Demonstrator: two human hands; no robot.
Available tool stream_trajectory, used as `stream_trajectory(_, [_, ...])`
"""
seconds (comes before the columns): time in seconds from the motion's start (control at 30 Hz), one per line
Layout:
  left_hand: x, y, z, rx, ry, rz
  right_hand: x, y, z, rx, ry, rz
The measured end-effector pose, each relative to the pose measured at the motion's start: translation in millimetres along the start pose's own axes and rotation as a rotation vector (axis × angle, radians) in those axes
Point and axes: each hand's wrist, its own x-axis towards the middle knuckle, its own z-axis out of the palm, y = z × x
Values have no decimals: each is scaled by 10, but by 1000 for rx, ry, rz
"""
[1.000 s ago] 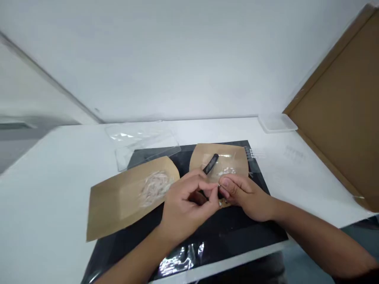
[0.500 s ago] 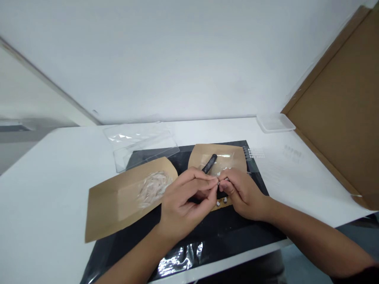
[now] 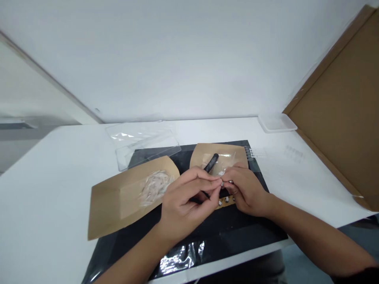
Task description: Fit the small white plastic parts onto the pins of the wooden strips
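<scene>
My left hand [image 3: 185,201] is closed in a pinch, thumb and index finger holding a small silvery piece [image 3: 222,184]. Facing it, my right hand [image 3: 248,191] has its fingers curled together; a bit of shiny metal [image 3: 230,182] shows at them, too small to name. The two hands' fingertips meet or nearly meet. Just below them, a tan strip [image 3: 226,201] carries several small round shiny pieces with white on them. A black curved handle [image 3: 211,162] lies across the smaller paper tray [image 3: 201,148] behind my hands; its lower end is hidden.
On the left, a long brown paper tray [image 3: 106,205] holds a heap of clear plastic bits [image 3: 155,185]. Both trays sit on a black mat [image 3: 231,236]. Clear plastic sheets [image 3: 142,142], a translucent tub [image 3: 276,123] and sticker sheets [image 3: 257,153] lie behind; a cardboard box [image 3: 340,98] stands right.
My left fingertips have shifted slightly right, and the silvery piece in them shows more plainly. The right fingers have turned a little, uncovering more of the tan strip.
</scene>
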Motion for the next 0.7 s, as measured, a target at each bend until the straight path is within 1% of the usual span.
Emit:
stream_trajectory(0.2, [-10, 1, -25, -110, -42, -90, 16, -10, -25, -56, 26, -41])
stream_trajectory(0.33, [-5, 20, -34, -112, -43, -148, 21, -3, -48, -132, 45, -79])
stream_trajectory(0.5, [-5, 58, -17, -61, -12, -164, 36, -9, -72, -220, 49, -114])
stream_trajectory(0.7, [-43, 59, 33, -104, 66, -278, 43, -26, -79, -294, 29, -137])
